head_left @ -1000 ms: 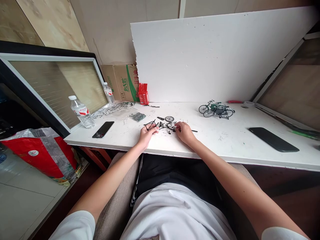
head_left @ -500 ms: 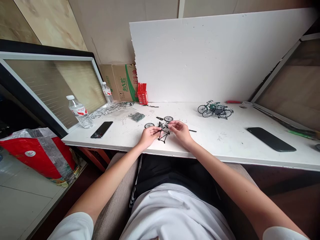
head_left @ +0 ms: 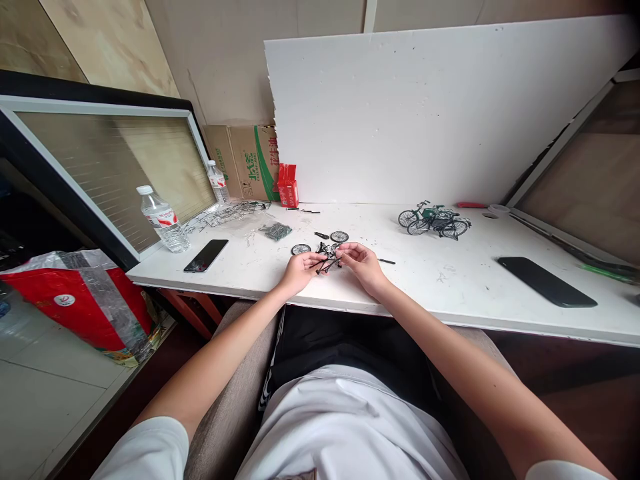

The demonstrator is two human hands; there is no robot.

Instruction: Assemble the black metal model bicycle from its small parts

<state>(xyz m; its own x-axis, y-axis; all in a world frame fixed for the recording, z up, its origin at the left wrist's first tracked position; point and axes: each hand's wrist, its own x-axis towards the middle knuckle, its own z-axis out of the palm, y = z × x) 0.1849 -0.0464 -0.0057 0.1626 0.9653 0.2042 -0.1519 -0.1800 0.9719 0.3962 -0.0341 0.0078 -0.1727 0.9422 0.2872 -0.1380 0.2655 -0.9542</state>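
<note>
Between my hands, just above the table's front part, is a small black model bicycle frame (head_left: pixel 327 263). My left hand (head_left: pixel 299 272) pinches it from the left side. The fingertips of my right hand (head_left: pixel 364 267) are closed at its right end; whether they also hold a small part there cannot be made out. Behind the hands lie two loose spoked wheels, one wheel (head_left: pixel 301 249) at the left and another wheel (head_left: pixel 339 237) farther back. A small dark part (head_left: pixel 321 235) lies beside the far wheel. Right of my right hand rests a thin black stick (head_left: pixel 387 261).
Assembled model bicycles (head_left: pixel 433 221) stand at the back right. A phone (head_left: pixel 206 255) and a water bottle (head_left: pixel 164 220) are at the left, a black phone-like slab (head_left: pixel 546 281) at the right. Part sprues (head_left: pixel 225 215) and a bagged bundle (head_left: pixel 277 231) lie behind, near a red box (head_left: pixel 288 185).
The bicycle frame has been tilted between my hands, its lower end swinging up towards the back. Both hands stay nearly in place; the whole view has shifted slightly.
</note>
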